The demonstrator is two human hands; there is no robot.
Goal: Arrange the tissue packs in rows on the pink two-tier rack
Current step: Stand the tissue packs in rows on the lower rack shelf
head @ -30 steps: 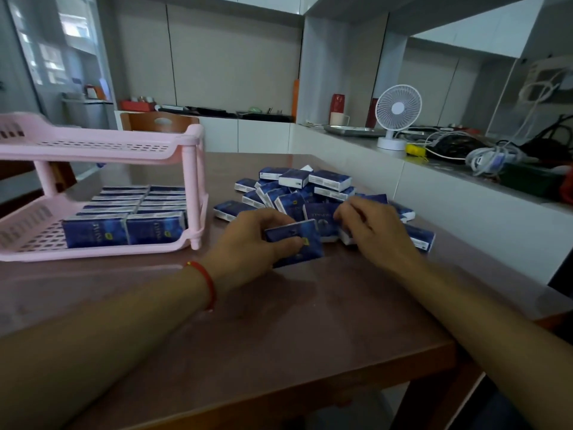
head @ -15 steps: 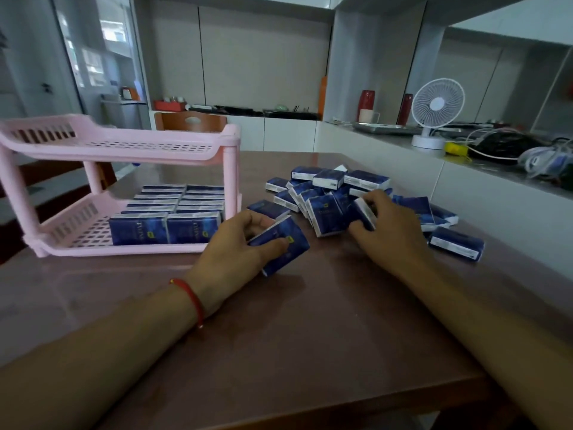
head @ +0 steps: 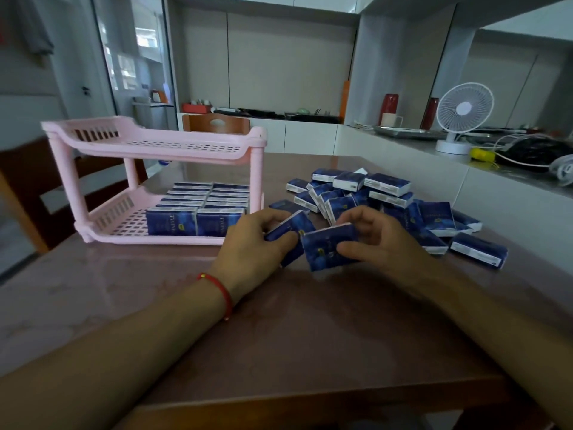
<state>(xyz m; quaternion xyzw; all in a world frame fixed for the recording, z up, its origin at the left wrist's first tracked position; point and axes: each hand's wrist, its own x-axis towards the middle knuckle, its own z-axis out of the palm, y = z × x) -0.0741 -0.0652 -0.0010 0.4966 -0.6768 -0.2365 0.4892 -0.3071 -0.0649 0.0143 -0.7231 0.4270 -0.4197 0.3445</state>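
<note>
The pink two-tier rack [head: 93, 226] stands on the table at the left. Its lower tier holds two rows of blue tissue packs [head: 198, 209]; the upper tier [head: 186, 150] is bare. A loose pile of blue tissue packs [head: 387, 193] lies to the right of the rack. My left hand [head: 254, 240] grips one tissue pack [head: 294, 226] just in front of the rack's right post. My right hand [head: 375, 240] holds a second tissue pack [head: 322, 249] upright beside the first one; the two packs touch.
A brown wooden chair [head: 217, 122] stands behind the table, another chair [head: 28, 187] at the left. A white counter at the right carries a white desk fan [head: 459, 116], cables and a metal tray. The brown table [head: 279, 336] stretches in front of my hands.
My right hand has lifted a pack out of the pile and brought it left beside the pack in my left hand. The view has shifted left, showing more of the rack.
</note>
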